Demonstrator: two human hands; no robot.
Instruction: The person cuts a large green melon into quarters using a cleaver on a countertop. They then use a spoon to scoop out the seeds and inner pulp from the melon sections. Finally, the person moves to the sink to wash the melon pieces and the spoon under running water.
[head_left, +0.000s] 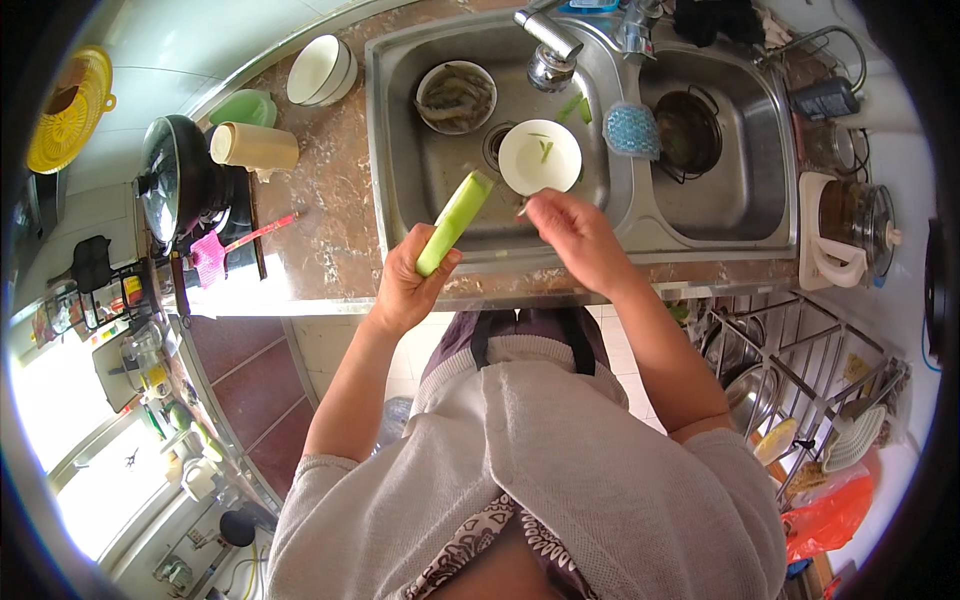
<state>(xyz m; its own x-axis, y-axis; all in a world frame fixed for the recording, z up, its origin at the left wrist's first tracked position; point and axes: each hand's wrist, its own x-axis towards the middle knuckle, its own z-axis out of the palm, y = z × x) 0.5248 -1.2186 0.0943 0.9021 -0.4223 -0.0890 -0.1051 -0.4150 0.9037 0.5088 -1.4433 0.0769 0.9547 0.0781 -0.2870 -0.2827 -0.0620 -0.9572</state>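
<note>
My left hand (414, 279) is closed around the lower end of a pale green, peeled-looking vegetable piece (454, 223), which tilts up and to the right over the sink's front edge. My right hand (574, 236) is to its right, fingers pinched on a small tool (523, 208); mostly hidden by the fingers, its kind is unclear. Just beyond that hand, a white bowl (525, 169) with a few thin green strips (547, 152) stands in the large steel basin (450, 202). Green scraps (571, 109) lie behind the bowl. Farther back is a bowl of what look like raw shrimp (456, 97).
A faucet (551, 45) reaches over the large basin. The smaller basin holds a dark pot (686, 131), and a blue sponge (631, 129) sits on the divider. Stacked bowls (321, 70), a beige cup (255, 145) and a lidded pan (176, 176) stand left; a kettle (844, 229) stands right.
</note>
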